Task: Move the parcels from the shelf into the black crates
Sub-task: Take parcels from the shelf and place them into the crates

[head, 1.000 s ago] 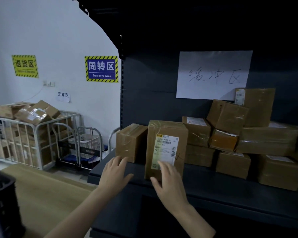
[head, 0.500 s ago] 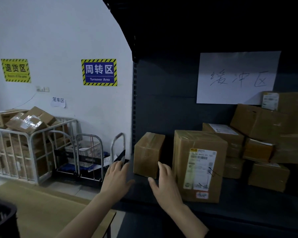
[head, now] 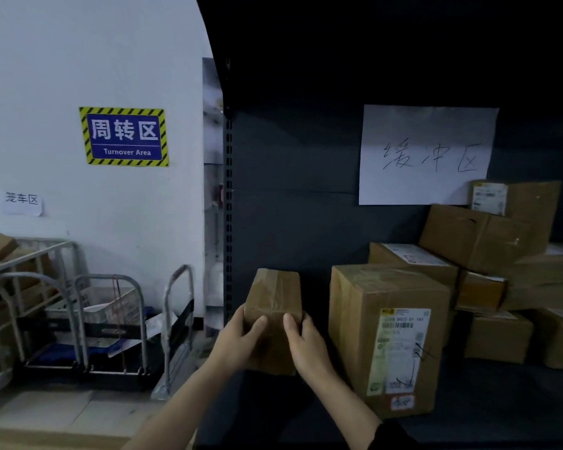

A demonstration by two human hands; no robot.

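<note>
A small taped brown parcel [head: 275,297] stands at the left end of the dark shelf [head: 488,401]. My left hand [head: 238,341] grips its left side and my right hand [head: 306,344] grips its right side, thumbs on the front face. Right of it stands a taller parcel with a white label [head: 387,336]. Behind that, several more brown parcels [head: 488,254] are stacked against the shelf's back panel. No black crate is in view.
A handwritten paper sign [head: 426,154] hangs on the shelf back. Left of the shelf upright [head: 228,222], folded metal trolleys [head: 111,319] and a wire cage holding boxes [head: 0,280] stand by the white wall with a "Turnover Area" sign [head: 124,136].
Both hands moved from in front of the shelf edge onto the small left parcel and closed around its sides. The view shifted closer and to the left.
</note>
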